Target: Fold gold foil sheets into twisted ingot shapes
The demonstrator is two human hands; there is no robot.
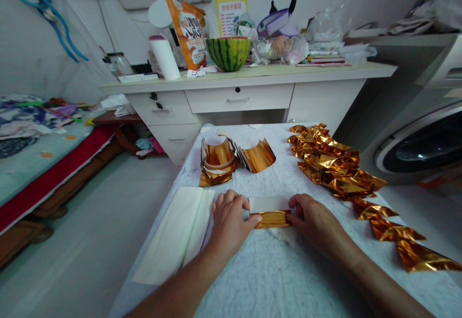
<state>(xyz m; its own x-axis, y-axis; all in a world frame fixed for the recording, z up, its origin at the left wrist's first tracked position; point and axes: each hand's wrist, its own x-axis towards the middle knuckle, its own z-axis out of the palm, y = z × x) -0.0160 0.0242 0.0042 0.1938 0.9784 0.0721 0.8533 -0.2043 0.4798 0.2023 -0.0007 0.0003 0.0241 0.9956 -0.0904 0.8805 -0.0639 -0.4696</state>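
Observation:
Between my two hands lies a small sheet of gold foil paper (273, 219), its near edge folded up to show gold and its far part showing a pale back. My left hand (231, 214) pinches the left end, thumb on the gold strip. At the right end, the thumb and fingers of my right hand (306, 212) grip the same sheet. Beyond my hands sit a curled stack of foil sheets (219, 157) and a smaller curved stack (259, 156). Folded gold foil pieces (328, 161) are heaped on the right, several trailing toward the near corner.
A flat stack of whitish paper (173, 236) rests left of my left forearm on the cloth-covered table (267, 279). Behind stands a white desk (238, 97) bearing a watermelon half (228, 54) and an orange pouch (188, 34). A washing machine (426, 130) is at the right, a bed (46, 149) left.

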